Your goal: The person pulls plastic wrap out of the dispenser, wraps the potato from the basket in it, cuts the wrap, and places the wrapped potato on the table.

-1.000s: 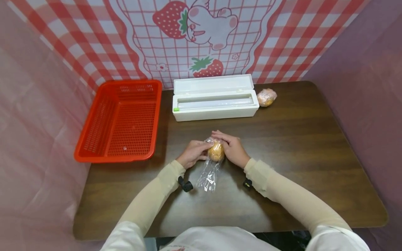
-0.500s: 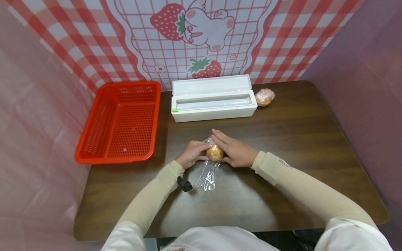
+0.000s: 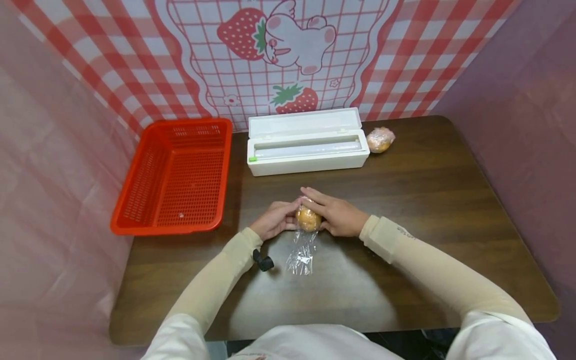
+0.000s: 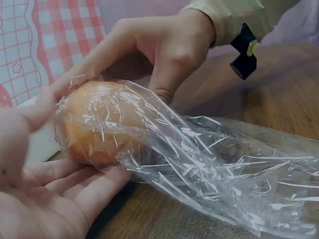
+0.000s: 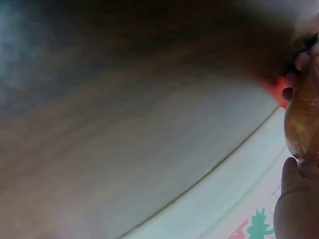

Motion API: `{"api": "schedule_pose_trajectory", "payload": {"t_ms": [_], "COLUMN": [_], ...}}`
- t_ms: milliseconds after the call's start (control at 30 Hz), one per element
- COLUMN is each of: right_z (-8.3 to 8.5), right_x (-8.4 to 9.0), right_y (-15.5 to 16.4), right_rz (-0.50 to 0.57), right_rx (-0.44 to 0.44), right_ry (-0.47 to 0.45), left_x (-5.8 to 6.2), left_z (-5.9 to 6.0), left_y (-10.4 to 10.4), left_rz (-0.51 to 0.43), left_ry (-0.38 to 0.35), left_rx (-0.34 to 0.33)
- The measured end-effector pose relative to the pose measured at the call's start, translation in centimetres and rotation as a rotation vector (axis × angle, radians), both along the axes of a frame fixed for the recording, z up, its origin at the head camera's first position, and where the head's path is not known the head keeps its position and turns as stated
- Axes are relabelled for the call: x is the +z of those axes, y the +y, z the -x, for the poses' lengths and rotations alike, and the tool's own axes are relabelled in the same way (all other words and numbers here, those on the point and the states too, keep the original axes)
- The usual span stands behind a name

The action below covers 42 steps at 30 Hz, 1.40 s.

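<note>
A round yellow-orange fruit (image 3: 308, 219), its exact kind unclear, is wrapped in clear cling film at the middle of the table. A loose tail of cling film (image 3: 300, 257) trails from it toward the person. From the left, my left hand (image 3: 275, 220) holds the fruit, its fingers under the lower side in the left wrist view and its thumb blurred at the far end. My right hand (image 3: 339, 215) grips it from the right, with fingers over the top and the thumb on the near side. The right wrist view catches only part of the fruit (image 5: 301, 122) at its edge.
Behind the hands stands a white cling film box (image 3: 308, 162), lid raised, with a roll inside. A second wrapped fruit (image 3: 380, 140) lies against its right end. To the left is a red plastic basket (image 3: 211, 226) with a tiny clear scrap on its bottom.
My right hand has shifted right and turned, bringing its thumb to the fruit's near side. The left thumb has slid toward the far end. The fruit has barely moved.
</note>
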State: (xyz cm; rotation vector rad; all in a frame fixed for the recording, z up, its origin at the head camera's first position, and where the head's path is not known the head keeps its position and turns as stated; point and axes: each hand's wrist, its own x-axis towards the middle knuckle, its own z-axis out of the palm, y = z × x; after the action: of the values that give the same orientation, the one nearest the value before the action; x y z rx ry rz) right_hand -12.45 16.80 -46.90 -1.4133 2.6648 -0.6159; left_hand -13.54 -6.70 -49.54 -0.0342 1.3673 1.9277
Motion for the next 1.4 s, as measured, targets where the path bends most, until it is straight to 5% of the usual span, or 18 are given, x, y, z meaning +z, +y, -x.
{"api": "schedule_pose_trajectory", "payload": {"t_ms": [267,600,867,1100,1400], "right_z": [0.2,1.4,1.7,1.7,1.3], "right_x": [-0.6,-1.3,-0.4,0.4,0.0], "right_y": [0.7,1.0,0.0,-0.5,-1.2], "right_rz": [0.011,0.046,0.333,0.415,0.493], "right_rx": [-0.004,-0.069,-0.222,-0.312,-0.337], "right_ry": [0.012,0.166,-0.123,-0.272,-0.295], "left_x": [0.0,1.5,3.2,3.4,3.4], "left_z": [0.0,0.5,0.7,0.5,0.4], "left_y": [0.6,1.6,2.6,3.1,2.8], "left_rz": [0.115,-0.115,-0.185,-0.159,-0.033], "left_ry": [0.021,-0.132,-0.174,-0.147,-0.088], "left_rx": [0.043,0.217,0.258,0.225,0.197]}}
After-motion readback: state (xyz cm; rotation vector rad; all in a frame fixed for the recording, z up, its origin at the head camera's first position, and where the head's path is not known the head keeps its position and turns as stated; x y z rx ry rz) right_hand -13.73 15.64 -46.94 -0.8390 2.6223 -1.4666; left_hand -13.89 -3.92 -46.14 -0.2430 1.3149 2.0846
